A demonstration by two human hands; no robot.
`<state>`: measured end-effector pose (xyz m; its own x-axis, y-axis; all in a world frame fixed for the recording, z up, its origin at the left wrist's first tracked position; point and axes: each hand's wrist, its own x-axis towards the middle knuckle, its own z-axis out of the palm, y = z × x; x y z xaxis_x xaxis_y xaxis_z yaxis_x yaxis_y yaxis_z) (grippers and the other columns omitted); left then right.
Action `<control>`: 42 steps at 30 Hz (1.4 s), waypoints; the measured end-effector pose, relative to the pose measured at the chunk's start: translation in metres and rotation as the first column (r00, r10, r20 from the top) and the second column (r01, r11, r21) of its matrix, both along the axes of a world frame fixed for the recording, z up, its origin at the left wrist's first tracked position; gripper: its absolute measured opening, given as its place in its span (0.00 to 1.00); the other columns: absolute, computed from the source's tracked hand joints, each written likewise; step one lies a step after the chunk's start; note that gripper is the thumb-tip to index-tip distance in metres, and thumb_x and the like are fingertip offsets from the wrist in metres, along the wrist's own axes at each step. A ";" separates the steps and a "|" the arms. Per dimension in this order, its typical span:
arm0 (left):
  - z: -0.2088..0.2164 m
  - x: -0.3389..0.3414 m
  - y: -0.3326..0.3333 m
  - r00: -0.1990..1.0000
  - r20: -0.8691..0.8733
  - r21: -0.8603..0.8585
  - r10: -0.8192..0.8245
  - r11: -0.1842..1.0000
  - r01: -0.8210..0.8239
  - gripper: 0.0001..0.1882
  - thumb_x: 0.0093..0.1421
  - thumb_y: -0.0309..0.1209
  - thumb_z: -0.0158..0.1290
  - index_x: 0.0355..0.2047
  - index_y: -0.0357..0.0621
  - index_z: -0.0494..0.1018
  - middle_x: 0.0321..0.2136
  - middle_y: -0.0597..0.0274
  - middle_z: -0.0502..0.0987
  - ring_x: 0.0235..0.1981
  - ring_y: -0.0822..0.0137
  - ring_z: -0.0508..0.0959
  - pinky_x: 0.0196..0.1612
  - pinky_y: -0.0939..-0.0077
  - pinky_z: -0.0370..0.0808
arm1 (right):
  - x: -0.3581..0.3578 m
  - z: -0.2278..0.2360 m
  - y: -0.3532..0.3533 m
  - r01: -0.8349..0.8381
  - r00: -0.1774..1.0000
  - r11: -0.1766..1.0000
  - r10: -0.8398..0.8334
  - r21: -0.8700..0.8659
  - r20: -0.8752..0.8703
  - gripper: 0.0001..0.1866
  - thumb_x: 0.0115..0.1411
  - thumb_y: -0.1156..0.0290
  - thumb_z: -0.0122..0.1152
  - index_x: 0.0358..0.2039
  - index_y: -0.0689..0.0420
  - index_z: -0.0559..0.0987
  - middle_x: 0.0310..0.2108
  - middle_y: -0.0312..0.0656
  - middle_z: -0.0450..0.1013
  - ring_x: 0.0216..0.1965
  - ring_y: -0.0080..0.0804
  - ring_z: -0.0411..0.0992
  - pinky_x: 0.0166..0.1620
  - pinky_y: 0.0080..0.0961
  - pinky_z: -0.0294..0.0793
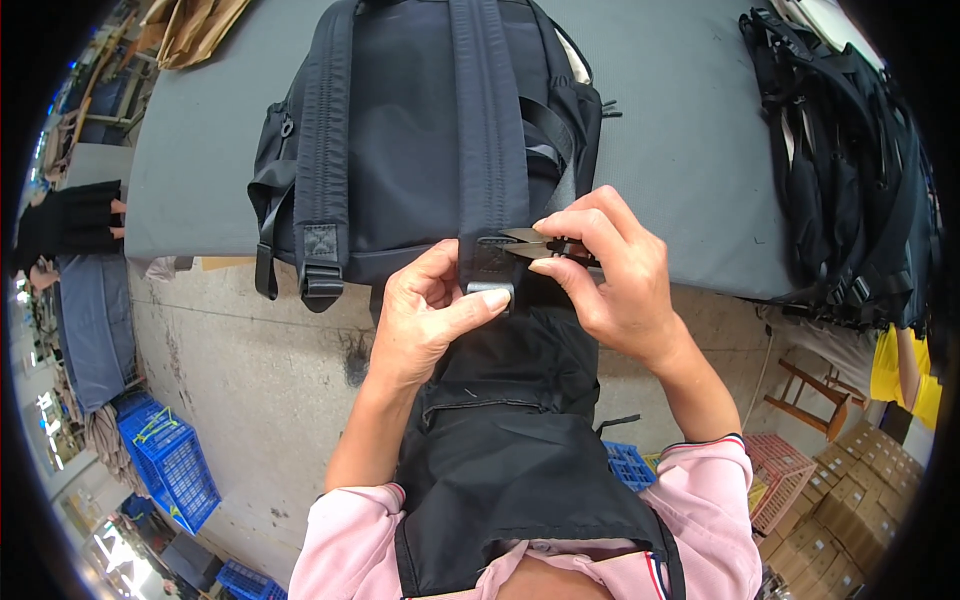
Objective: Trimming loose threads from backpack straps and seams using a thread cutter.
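Blue crates [170,465] on the floor — black bags [850,170] piled aside

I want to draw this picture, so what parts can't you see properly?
- Snips in the head view: handles hidden inside the right hand.
- Strap end: partly covered by the left hand thumb.
- Backpack: top cut off by the picture's upper edge.
- Pile of black bags: squashed and bent at the fisheye rim.

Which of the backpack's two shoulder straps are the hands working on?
The right-side strap: left hand pinches its buckle end, right hand holds snips there. The other strap lies untouched.
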<state>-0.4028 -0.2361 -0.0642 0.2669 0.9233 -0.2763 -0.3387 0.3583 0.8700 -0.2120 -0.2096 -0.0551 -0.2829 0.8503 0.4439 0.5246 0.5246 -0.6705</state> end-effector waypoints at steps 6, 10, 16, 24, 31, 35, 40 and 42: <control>-0.001 0.000 -0.001 1.000 0.000 -0.002 0.004 1.000 -0.004 0.17 0.50 0.19 0.58 0.42 0.35 0.72 0.33 0.64 0.76 0.33 0.78 0.74 0.39 0.85 0.72 | 0.010 0.000 -0.005 -0.656 0.356 0.548 -0.381 -0.519 -0.853 0.10 0.57 0.71 0.60 0.38 0.60 0.73 0.33 0.39 0.69 0.22 0.17 0.63 0.25 0.14 0.63; -0.002 0.000 -0.002 1.000 0.008 0.005 0.009 1.000 -0.009 0.17 0.50 0.19 0.58 0.43 0.35 0.72 0.34 0.64 0.76 0.33 0.78 0.74 0.40 0.85 0.72 | 0.020 0.000 -0.010 -0.465 0.302 0.778 -0.310 -0.423 -0.902 0.11 0.57 0.72 0.59 0.39 0.63 0.71 0.34 0.41 0.70 0.20 0.18 0.62 0.24 0.12 0.62; 0.002 0.005 -0.001 1.000 0.015 0.016 0.020 1.000 -0.020 0.18 0.51 0.19 0.59 0.44 0.34 0.72 0.34 0.64 0.76 0.33 0.78 0.74 0.39 0.85 0.72 | 0.005 -0.006 -0.022 0.182 0.982 0.979 -0.175 0.096 -0.074 0.13 0.41 0.78 0.68 0.31 0.58 0.77 0.23 0.39 0.68 0.20 0.32 0.68 0.24 0.24 0.66; -0.002 0.001 -0.001 1.000 0.009 -0.005 0.001 1.000 -0.001 0.18 0.51 0.20 0.58 0.43 0.35 0.72 0.34 0.64 0.75 0.33 0.78 0.74 0.39 0.85 0.72 | -0.001 0.001 -0.015 0.075 0.976 0.951 -0.131 0.298 0.172 0.14 0.42 0.73 0.67 0.32 0.58 0.76 0.23 0.36 0.68 0.19 0.29 0.66 0.22 0.24 0.61; -0.002 0.001 -0.002 1.000 -0.016 0.001 -0.008 1.000 0.008 0.18 0.51 0.21 0.59 0.43 0.35 0.72 0.35 0.65 0.76 0.34 0.79 0.74 0.39 0.85 0.71 | -0.005 -0.002 -0.019 0.099 0.976 0.958 -0.146 0.270 0.163 0.15 0.41 0.73 0.67 0.33 0.58 0.76 0.24 0.36 0.68 0.19 0.30 0.65 0.22 0.24 0.62; 0.000 0.003 -0.002 1.000 0.016 -0.010 0.009 1.000 -0.009 0.18 0.51 0.21 0.58 0.44 0.35 0.72 0.35 0.64 0.76 0.34 0.78 0.74 0.39 0.86 0.71 | -0.011 -0.003 -0.021 0.152 0.977 0.966 -0.179 0.211 0.116 0.15 0.41 0.74 0.66 0.32 0.58 0.76 0.24 0.36 0.68 0.19 0.31 0.64 0.22 0.24 0.62; -0.001 0.002 -0.002 1.000 -0.005 -0.001 0.007 1.000 -0.007 0.18 0.51 0.21 0.58 0.44 0.35 0.72 0.35 0.64 0.76 0.34 0.78 0.74 0.40 0.85 0.71 | -0.017 0.005 -0.025 0.183 0.954 0.962 -0.223 0.201 0.199 0.14 0.42 0.79 0.67 0.32 0.58 0.76 0.24 0.39 0.69 0.21 0.33 0.69 0.23 0.25 0.67; -0.001 0.003 -0.003 1.000 0.009 0.000 0.008 1.000 -0.008 0.18 0.51 0.21 0.58 0.44 0.34 0.72 0.35 0.64 0.76 0.34 0.78 0.74 0.40 0.85 0.71 | -0.019 0.004 -0.025 0.203 0.948 0.947 -0.254 0.249 0.191 0.13 0.42 0.74 0.66 0.30 0.58 0.76 0.22 0.36 0.66 0.18 0.32 0.64 0.22 0.25 0.62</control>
<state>-0.4003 -0.2388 -0.0652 0.2616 0.9256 -0.2736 -0.3498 0.3551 0.8669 -0.2315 -0.2343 -0.0510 -0.2036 0.7891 0.5795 0.7677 0.4960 -0.4056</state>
